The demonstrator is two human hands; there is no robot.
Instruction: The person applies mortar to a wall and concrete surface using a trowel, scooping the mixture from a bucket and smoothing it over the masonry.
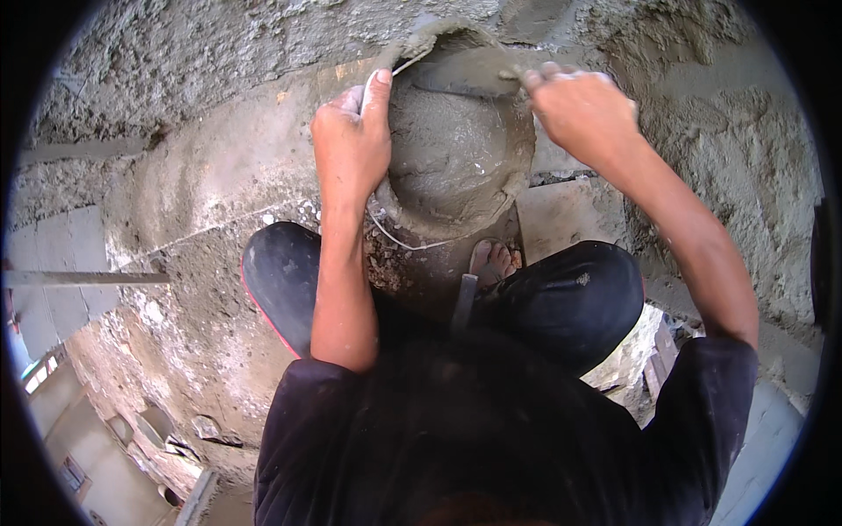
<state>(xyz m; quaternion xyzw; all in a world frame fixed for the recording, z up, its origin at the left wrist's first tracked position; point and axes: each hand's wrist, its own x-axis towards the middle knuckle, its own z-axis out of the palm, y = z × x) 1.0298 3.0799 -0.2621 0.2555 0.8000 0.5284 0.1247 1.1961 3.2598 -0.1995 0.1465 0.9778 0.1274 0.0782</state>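
Note:
A round bucket (524,167) caked in grey cement lies in front of me, with wet mortar (447,153) inside. My left hand (351,145) is closed on its left rim, the thumb lying along the top edge. My right hand (586,114) is closed at the far right of the rim around the handle of a trowel, the handle mostly hidden by the fingers. The mortar-smeared trowel blade (465,74) points left inside the bucket, near its far wall. A thin pale wire (408,246) curves around the near side of the bucket.
Rough, mortar-covered wall (246,39) runs across the far side. My bare foot (494,261) and bent knees are close to the bucket's near edge. A flat slab (570,215) lies to the right. At the left a straight bar (88,278) juts in above grey blocks.

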